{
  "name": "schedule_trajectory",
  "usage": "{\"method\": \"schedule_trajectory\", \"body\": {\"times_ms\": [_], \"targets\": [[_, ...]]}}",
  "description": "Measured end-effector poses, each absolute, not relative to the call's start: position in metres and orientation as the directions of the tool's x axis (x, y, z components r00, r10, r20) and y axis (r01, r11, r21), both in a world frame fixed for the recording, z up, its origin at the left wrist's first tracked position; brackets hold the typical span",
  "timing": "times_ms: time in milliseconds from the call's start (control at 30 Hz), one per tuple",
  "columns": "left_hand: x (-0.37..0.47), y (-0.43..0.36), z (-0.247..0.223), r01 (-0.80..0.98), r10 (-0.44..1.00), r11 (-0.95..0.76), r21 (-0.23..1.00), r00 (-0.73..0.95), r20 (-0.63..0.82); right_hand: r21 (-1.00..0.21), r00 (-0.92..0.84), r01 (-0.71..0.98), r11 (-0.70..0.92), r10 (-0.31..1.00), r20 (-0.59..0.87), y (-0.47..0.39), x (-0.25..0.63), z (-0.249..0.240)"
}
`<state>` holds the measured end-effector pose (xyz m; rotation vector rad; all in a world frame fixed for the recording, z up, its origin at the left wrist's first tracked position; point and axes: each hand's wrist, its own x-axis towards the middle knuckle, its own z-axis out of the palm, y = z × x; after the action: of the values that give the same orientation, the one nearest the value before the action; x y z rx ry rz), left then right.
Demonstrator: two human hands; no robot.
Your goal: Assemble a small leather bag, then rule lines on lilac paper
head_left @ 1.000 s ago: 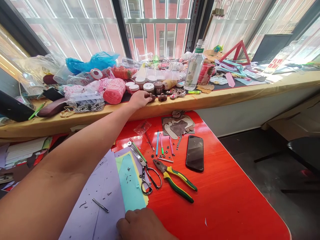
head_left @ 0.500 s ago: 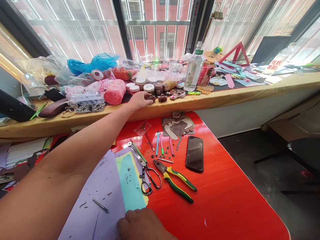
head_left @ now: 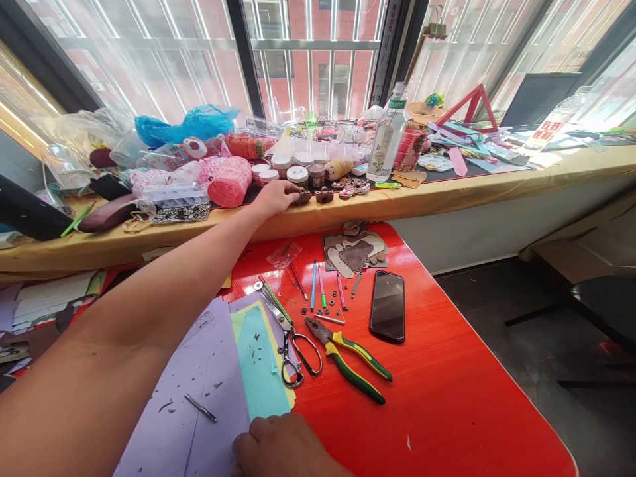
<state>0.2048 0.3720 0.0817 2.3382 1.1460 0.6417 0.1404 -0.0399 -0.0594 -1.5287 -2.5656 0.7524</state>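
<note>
My left hand (head_left: 277,199) stretches across to the window sill. Its fingers are pinched at the left edge of a small dark brown piece (head_left: 303,197), perhaps leather, that rests on the sill's front. A similar small brown piece (head_left: 324,195) sits just to its right. Low in the view, my right hand (head_left: 288,445) is curled at the lower edge of the papers; its fingertips and anything inside them are hidden. Scissors (head_left: 285,324) and green-and-yellow pliers (head_left: 348,358) lie ahead of it on the red table (head_left: 447,404).
Several pens (head_left: 313,285), small dark rings, a phone (head_left: 387,306) and cut brown and white pieces (head_left: 355,252) lie on the table. Purple paper (head_left: 199,371) holds scraps and a metal rod (head_left: 201,407). Paint jars (head_left: 297,175), pink yarn (head_left: 230,181) and a bottle (head_left: 386,139) crowd the sill.
My left hand has drawn back very slightly to the left, and more of the brown piece shows beside its fingertips. My right hand stays in place.
</note>
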Motion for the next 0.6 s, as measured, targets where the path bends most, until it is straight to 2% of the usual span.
{"method": "schedule_trajectory", "body": {"times_ms": [233,400,600], "targets": [[0.203,0.370,0.082,0.583,0.806,-0.554,0.594,0.555,0.207,-0.429,-0.530,0.805,0.409,0.822,-0.211,-0.038,0.145,-0.051],[0.204,0.370,0.082,0.583,0.805,-0.557,0.592,0.554,0.212,-0.439,-0.524,0.798,0.414,0.836,-0.165,-0.037,0.144,-0.052],[0.205,0.370,0.081,0.595,0.804,-0.563,0.573,0.554,0.215,-0.419,-0.551,0.798,0.433,0.806,-0.216,-0.036,0.145,-0.048]]}}
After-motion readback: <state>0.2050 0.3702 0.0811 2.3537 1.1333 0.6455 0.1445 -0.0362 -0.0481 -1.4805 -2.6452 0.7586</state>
